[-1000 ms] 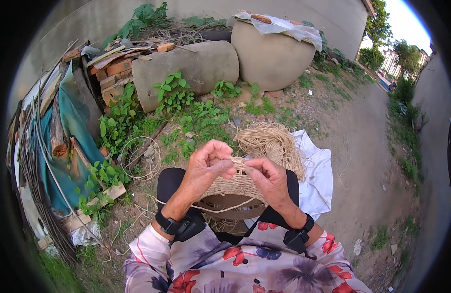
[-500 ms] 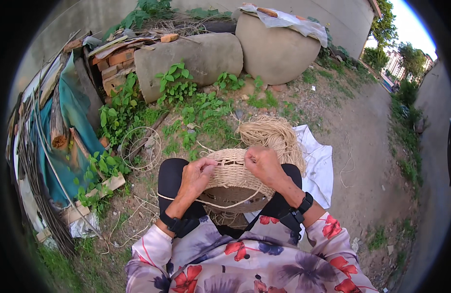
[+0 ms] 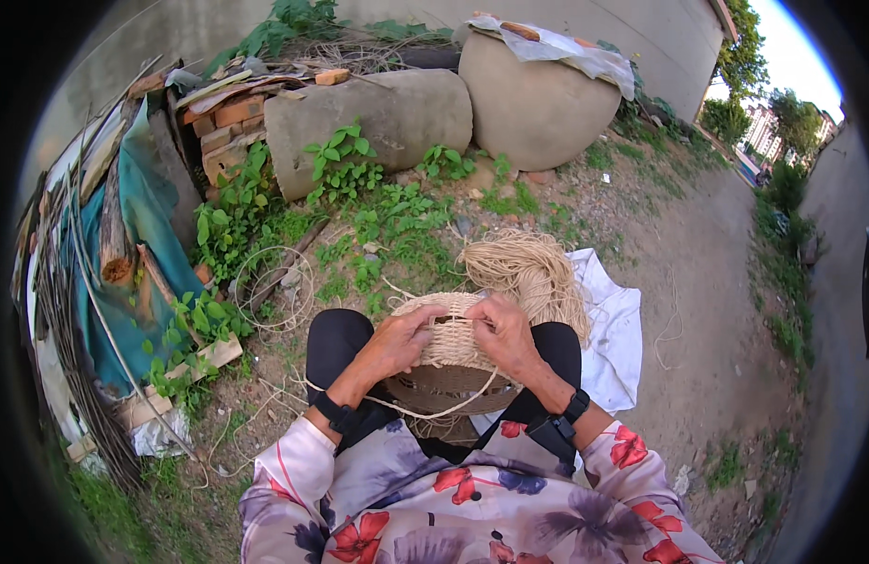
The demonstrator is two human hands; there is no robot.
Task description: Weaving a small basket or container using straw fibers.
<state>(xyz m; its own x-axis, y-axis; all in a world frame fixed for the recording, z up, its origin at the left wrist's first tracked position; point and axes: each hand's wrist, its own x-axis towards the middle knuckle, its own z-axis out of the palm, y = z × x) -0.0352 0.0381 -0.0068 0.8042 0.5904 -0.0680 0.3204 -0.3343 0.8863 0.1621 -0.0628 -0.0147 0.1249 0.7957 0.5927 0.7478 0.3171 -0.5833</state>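
Between my knees rests a basket (image 3: 450, 352) woven of straw-coloured cord, with a row of gaps near its top and its dark hollow facing me. My left hand (image 3: 397, 342) lies on its left side, thumb and fingers closed on the weave beside a gap. Just across from it, my right hand (image 3: 506, 331) is bent in a pinch at the same band of the basket; its fingertips are partly hidden. A loose cord strand (image 3: 432, 416) hangs in a curve below the basket, running from my left wrist to the right side of the weave.
Beyond the basket lies a bundle of straw-coloured cord (image 3: 533, 273), partly on a white cloth sack (image 3: 613, 329). A coiled loop of strands (image 3: 276, 287) is on the ground at left. Farther off are a concrete cylinder (image 3: 373, 127), a big clay vat (image 3: 538, 103) and stacked bricks (image 3: 235, 115).
My left hand has shifted right along the basket, closer to my right hand. The right hand has moved slightly down and left. The hanging strand has shifted a little lower.
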